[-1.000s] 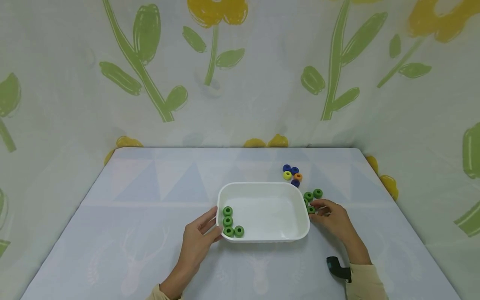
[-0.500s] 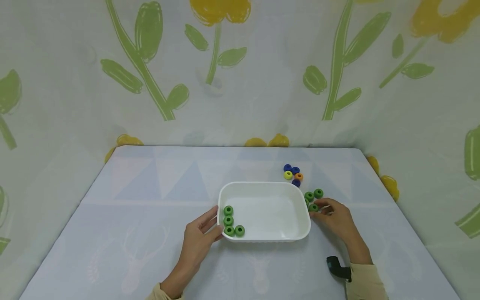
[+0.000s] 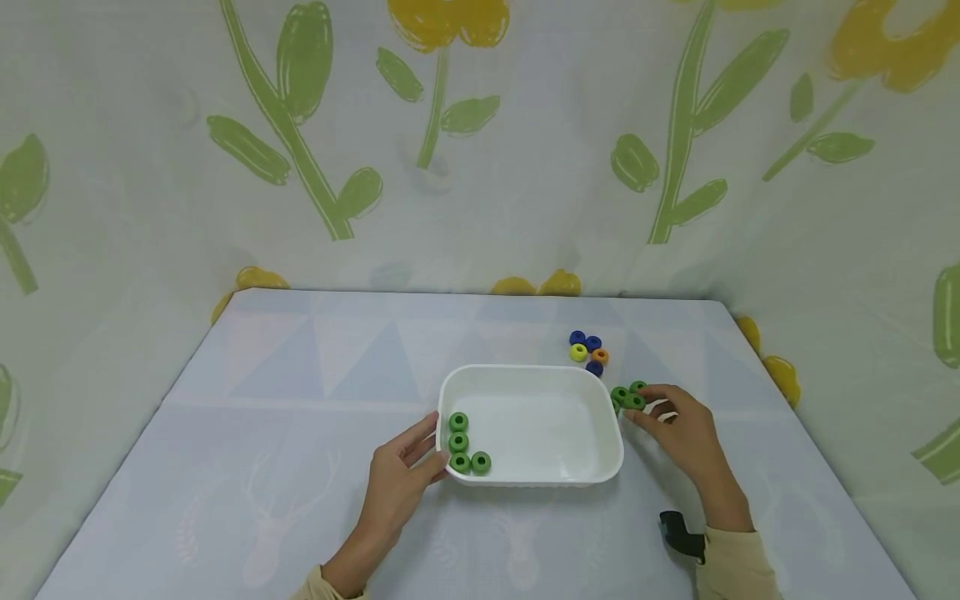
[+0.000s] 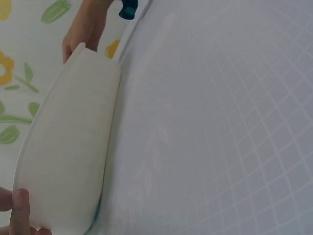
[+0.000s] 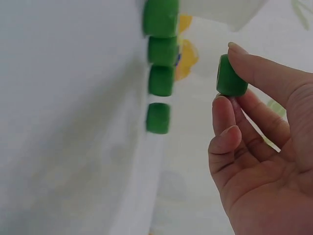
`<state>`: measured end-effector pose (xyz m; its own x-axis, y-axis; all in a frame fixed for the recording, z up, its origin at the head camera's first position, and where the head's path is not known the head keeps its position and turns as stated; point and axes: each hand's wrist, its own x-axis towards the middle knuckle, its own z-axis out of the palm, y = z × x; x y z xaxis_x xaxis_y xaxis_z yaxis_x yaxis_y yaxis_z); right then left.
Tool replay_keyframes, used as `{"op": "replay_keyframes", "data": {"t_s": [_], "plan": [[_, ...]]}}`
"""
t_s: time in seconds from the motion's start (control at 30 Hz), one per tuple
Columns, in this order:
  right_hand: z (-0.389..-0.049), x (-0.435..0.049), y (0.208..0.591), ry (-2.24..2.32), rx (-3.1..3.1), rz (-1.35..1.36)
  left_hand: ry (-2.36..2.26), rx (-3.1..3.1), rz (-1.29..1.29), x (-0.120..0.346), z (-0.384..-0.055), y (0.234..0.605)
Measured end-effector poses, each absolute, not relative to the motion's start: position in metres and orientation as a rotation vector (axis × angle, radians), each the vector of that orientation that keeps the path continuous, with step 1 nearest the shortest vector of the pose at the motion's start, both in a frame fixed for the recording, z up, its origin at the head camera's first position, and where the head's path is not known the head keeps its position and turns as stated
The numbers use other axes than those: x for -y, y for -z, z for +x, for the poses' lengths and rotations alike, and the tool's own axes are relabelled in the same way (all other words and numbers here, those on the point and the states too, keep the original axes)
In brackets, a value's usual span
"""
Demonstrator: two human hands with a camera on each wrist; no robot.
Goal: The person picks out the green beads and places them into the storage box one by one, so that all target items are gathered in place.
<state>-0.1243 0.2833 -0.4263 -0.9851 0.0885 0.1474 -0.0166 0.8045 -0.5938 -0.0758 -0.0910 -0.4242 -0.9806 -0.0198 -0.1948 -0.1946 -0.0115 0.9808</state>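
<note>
My left hand (image 3: 401,479) holds the left end of a white tray (image 3: 540,425), its thumb on the near left corner of the rim. Inside the tray, several green beads (image 3: 458,442) lie along the left wall. Off the tray's right end, my right hand (image 3: 682,433) pinches one green bead (image 5: 232,78) between thumb and fingertip, lifted off the table. More green beads (image 5: 160,81) stand on the table in a line in the right wrist view. The left wrist view shows the tray's outer wall (image 4: 73,142) and a few left fingertips (image 4: 20,205) at its rim.
Behind the tray's right corner sits a small group of beads: blue (image 3: 577,337), yellow (image 3: 578,352) and orange (image 3: 600,357). A black curved device (image 3: 681,536) is at the right wrist. A flower-print curtain (image 3: 525,167) hangs behind the table (image 3: 300,375).
The right hand has lifted the green bead and moved it slightly up and away from the tray's right wall. The left hand and tray stay in place.
</note>
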Motion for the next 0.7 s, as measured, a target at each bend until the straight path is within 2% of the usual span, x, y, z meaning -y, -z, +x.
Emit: {"op": "replay_keyframes", "data": {"t_s": [0.37,0.7], "plan": [[-0.117,-0.249,0.386,-0.882,2.773,0.056,-2.145,-2.117,-0.225,0.091,-0.076,0.426],[-0.123,-0.211,0.399,-0.981,2.854,0.278,-2.147,-2.111,-0.216,0.092,-0.077,0.425]]}}
